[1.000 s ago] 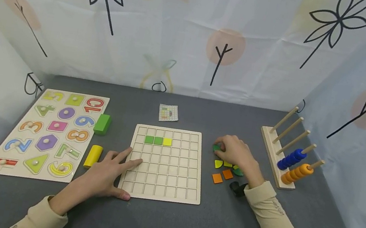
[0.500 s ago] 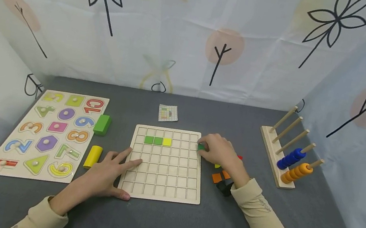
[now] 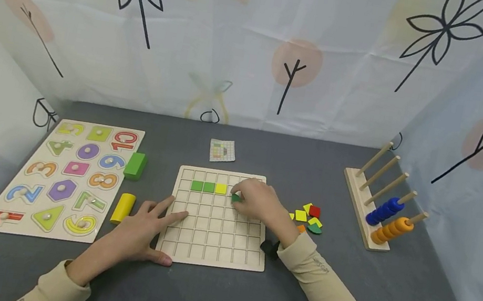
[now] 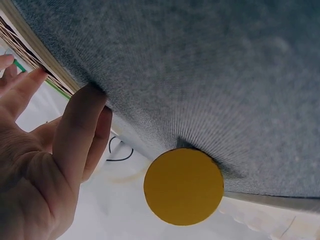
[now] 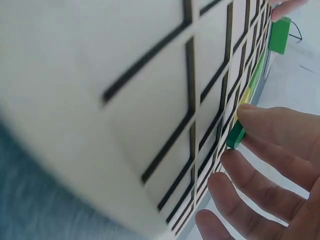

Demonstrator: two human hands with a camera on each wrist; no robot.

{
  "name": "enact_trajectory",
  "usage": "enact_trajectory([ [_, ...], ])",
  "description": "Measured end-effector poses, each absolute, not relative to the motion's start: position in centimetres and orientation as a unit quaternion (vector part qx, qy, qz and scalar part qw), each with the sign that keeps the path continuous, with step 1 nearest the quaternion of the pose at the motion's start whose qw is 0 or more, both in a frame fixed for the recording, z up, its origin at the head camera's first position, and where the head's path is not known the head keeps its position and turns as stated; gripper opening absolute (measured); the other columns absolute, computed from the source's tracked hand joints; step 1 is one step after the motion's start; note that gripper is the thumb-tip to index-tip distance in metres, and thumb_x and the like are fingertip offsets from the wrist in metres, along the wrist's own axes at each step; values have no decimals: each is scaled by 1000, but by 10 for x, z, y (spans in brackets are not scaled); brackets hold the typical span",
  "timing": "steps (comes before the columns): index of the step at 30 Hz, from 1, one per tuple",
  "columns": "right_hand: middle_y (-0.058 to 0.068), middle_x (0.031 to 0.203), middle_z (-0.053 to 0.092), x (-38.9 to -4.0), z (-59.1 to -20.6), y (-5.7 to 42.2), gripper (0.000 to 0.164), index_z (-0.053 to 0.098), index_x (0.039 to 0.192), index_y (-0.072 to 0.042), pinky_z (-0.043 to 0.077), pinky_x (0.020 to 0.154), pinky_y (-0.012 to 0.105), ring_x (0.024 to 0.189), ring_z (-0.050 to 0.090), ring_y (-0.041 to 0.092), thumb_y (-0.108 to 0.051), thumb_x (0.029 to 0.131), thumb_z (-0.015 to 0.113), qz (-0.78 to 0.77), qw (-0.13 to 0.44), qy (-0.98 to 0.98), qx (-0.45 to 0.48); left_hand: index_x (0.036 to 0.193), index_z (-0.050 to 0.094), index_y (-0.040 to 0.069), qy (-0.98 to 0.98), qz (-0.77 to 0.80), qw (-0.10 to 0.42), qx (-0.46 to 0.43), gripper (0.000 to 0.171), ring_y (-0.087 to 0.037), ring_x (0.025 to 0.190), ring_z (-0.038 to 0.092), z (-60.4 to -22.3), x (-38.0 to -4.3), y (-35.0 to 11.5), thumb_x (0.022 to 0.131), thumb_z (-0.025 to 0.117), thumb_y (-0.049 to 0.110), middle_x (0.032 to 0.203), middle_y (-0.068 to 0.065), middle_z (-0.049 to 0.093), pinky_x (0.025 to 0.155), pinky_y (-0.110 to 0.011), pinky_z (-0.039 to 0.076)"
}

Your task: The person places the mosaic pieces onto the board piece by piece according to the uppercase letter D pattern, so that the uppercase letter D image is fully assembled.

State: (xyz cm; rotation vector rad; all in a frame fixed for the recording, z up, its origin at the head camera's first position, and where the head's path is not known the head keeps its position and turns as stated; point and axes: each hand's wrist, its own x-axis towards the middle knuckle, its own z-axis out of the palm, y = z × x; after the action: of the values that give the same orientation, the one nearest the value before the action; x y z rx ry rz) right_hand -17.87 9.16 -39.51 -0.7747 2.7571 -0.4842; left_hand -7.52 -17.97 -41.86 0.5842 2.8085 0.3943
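A pale wooden grid board (image 3: 213, 241) lies in the middle of the table, with two green squares (image 3: 203, 186) and a yellow square (image 3: 220, 188) in its second row. My right hand (image 3: 258, 202) is over the board's upper right part and pinches a dark green piece (image 3: 235, 198) just right of the yellow square. In the right wrist view this green piece (image 5: 235, 135) sits between thumb and fingers, close to the grid. My left hand (image 3: 139, 226) rests along the board's left edge, fingers spread on the board and thumb at its lower corner.
Loose yellow, red, orange and green pieces (image 3: 301, 216) lie right of the board. A peg stand with rings (image 3: 370, 214) stands farther right. At left are a number puzzle (image 3: 63, 184), a green block (image 3: 135, 166) and a yellow cylinder (image 3: 123, 208). A pattern card (image 3: 222, 151) lies behind the board.
My right hand has moved left from the loose pieces to the grid board, bringing the dark green piece along. The left hand stays in place on the board.
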Motion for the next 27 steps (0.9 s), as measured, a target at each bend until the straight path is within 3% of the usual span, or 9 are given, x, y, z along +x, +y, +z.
enact_trajectory([
  [8,5,101,75,-177,-397,82,21,80,109,-13,26,51,25,66,42,11,-6,92,70,-166,120,939,-275,150,52,22,963,131,121,202,101,-50,130,46,-419,-76,-179,64,92,55,162,-26,35,79,-55,58],
  [13,6,105,76,-176,-397,82,22,79,113,-12,27,51,24,65,43,11,-7,92,72,-173,124,938,-272,149,53,20,963,129,117,207,102,-50,127,47,-418,-76,-178,62,93,55,160,-28,36,73,-52,58],
  [17,5,97,75,-176,-397,82,24,79,115,-11,30,52,24,65,45,11,-11,91,76,-178,128,938,-269,148,53,19,962,128,117,210,102,-50,126,48,-417,-77,-177,61,94,52,159,-29,37,71,-52,58],
  [20,0,79,67,-175,-397,81,26,78,115,-11,30,53,24,64,43,10,-13,90,78,-176,131,937,-270,149,52,18,962,124,121,210,102,-50,126,48,-416,-78,-176,61,94,52,159,-29,37,69,-52,57],
  [23,-5,62,48,-176,-398,81,18,80,108,-11,25,51,24,59,35,10,-12,90,78,-178,128,935,-278,149,52,19,963,119,125,208,102,-50,126,47,-417,-78,-176,61,94,52,159,-29,37,68,-51,57],
  [27,-7,55,30,-176,-400,81,5,80,92,-12,20,50,24,55,27,10,-8,90,76,-181,125,931,-291,149,52,18,963,116,128,206,103,-49,126,47,-417,-78,-176,61,94,52,159,-28,38,67,-50,57],
])
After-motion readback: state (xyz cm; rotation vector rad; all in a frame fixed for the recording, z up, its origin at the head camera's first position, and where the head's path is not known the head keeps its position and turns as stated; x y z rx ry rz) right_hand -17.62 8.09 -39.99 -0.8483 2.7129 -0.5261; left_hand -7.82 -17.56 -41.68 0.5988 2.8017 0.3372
